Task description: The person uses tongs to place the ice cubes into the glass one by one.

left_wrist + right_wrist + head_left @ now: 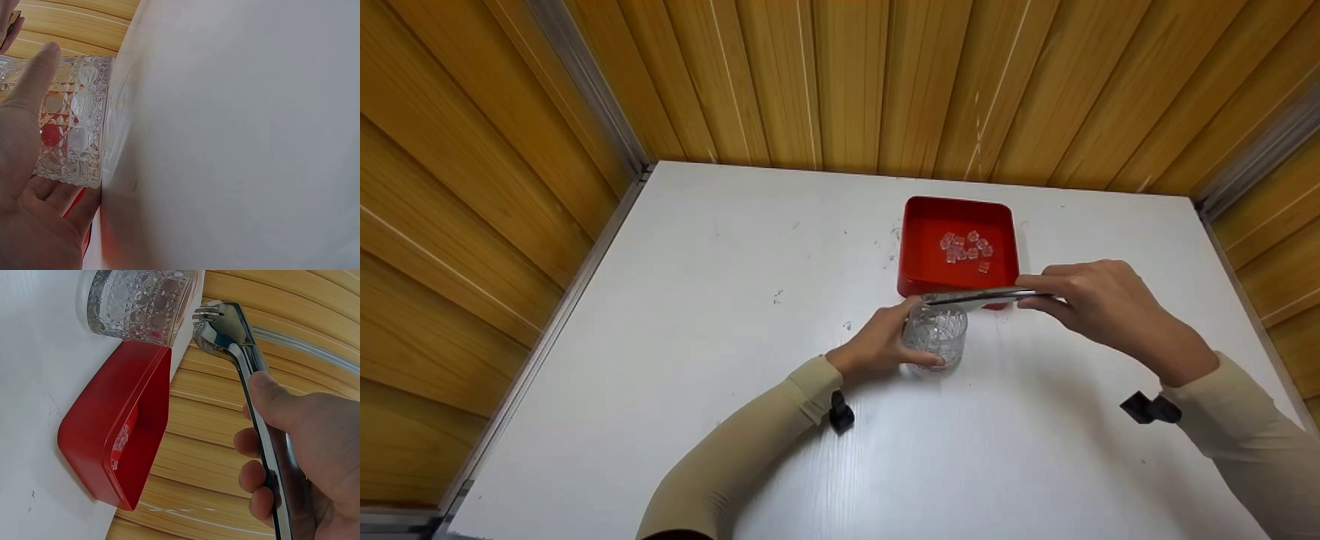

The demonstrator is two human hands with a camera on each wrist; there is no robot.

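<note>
A clear cut-glass tumbler [939, 339] stands upright on the white table; my left hand [877, 346] holds it from the left, thumb on the near side and fingers around the far side. The left wrist view shows the thumb across the tumbler's patterned wall [79, 121]. My right hand [1102, 304] grips metal serving tongs [990, 295], whose heads reach over the tumbler's mouth. In the right wrist view the tongs [247, 363] show a fork-shaped and a spoon-shaped head close together. I cannot tell whether anything sits between them.
Just behind the tumbler is a square red tray [915, 283] with several small clear cubes [958, 249] lying in it. Wood-patterned panels [847, 82] rise along the table's back and sides. A black wrist mount [841, 414] sits at the left sleeve, another [1151, 409] at the right.
</note>
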